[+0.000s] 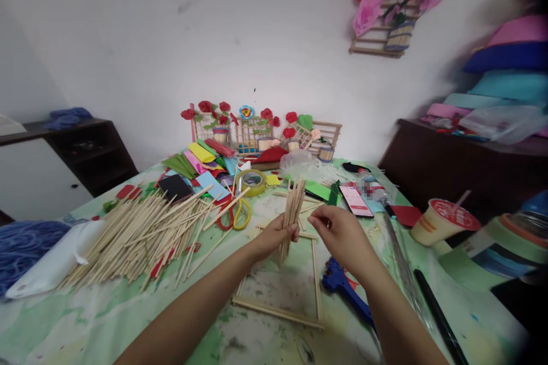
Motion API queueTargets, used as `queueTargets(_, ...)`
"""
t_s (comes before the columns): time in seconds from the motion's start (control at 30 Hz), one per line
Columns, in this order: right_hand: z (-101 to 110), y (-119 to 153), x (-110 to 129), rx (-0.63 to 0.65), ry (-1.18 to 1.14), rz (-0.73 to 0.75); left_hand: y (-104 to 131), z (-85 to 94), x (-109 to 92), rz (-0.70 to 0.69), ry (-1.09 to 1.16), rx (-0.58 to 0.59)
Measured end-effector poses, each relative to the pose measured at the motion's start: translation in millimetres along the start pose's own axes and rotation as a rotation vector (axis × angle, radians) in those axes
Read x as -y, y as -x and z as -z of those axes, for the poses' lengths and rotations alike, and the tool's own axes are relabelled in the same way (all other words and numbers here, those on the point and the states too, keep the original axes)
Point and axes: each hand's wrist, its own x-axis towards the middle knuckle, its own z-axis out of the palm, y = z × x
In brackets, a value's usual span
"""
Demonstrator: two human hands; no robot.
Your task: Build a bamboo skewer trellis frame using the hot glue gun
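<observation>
Nearest: two bare forearms, the left forearm and the right forearm, reach in from the near side of the table covered in green-and-white patterned cloth.
Gathered sticks: a bundle of thin, pale wooden sticks is held over the middle of the table, towards its near side.
Left grip: the left hand is wrapped around the lower part of the bundle, thumb across the front, fingers closed on it.
Right grip: the right hand has thumb and fingertips drawn together; whether anything thin is pinched there I cannot tell.
Lie of the sticks: their long axis is near upright, the tops leaning slightly to the right; the bundle is just left of the right fingertips, a small gap between. The left hand is the nearer, being on it.
Pose: the right wrist is bent, its fingers pointing left towards the bundle; the left forearm slants in from the near left.
Below the hands: a four-sided frame of pale wooden sticks lies flat, one bar along the table's near side.
Towards the right edge: a blue plastic glue gun lies beside the frame, partly behind the right forearm.
Towards the left edge: a loose heap of pale wooden sticks.
</observation>
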Motion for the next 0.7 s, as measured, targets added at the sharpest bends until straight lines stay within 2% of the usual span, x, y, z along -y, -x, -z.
queueTargets(0.17, -22.2, -8.7, -10.4, -0.116, -0.12, -0.086, 3.0, -10.2, -4.7, 0.067, 0.308, 0.057)
queueTargets(0.33, -27.4, -9.7, -14.4, -0.173, -0.155, -0.106, 9.4, -23.1, -12.1, 0.129, 0.437, 0.159)
queueTargets(0.47, -26.9, -9.3, -16.5, -0.153, -0.153, -0.118, 11.7, -29.0, -12.5, 0.151, 0.44, 0.156)
queueTargets(0.7, -27.9, -9.8, -17.2, -0.108, -0.123, -0.117, 7.4, -24.4, -5.7, 0.042, 0.277, 0.106)
